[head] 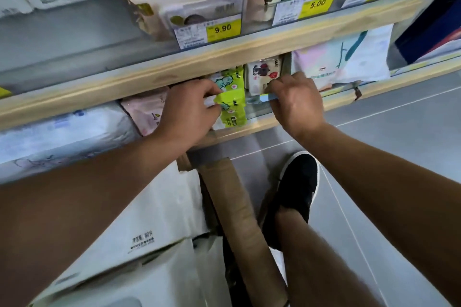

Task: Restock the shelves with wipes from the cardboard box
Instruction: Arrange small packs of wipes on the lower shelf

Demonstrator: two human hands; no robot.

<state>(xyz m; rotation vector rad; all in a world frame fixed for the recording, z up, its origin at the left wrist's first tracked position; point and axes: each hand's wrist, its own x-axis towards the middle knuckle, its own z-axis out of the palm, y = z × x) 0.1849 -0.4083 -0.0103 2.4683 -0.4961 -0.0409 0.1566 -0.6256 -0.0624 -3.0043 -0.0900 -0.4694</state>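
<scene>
Landmark: lower shelf (pixel 249 129), wooden front edge.
Left hand (pixel 189 109): above that edge, fingers pinching the green wipes pack (pixel 232 109) at its left side.
Right hand (pixel 296 104): right of the green pack, fingers curled on the white wipes pack (pixel 262 74).
Cardboard box (pixel 237 209): on the floor below the shelf, flap up.
</scene>
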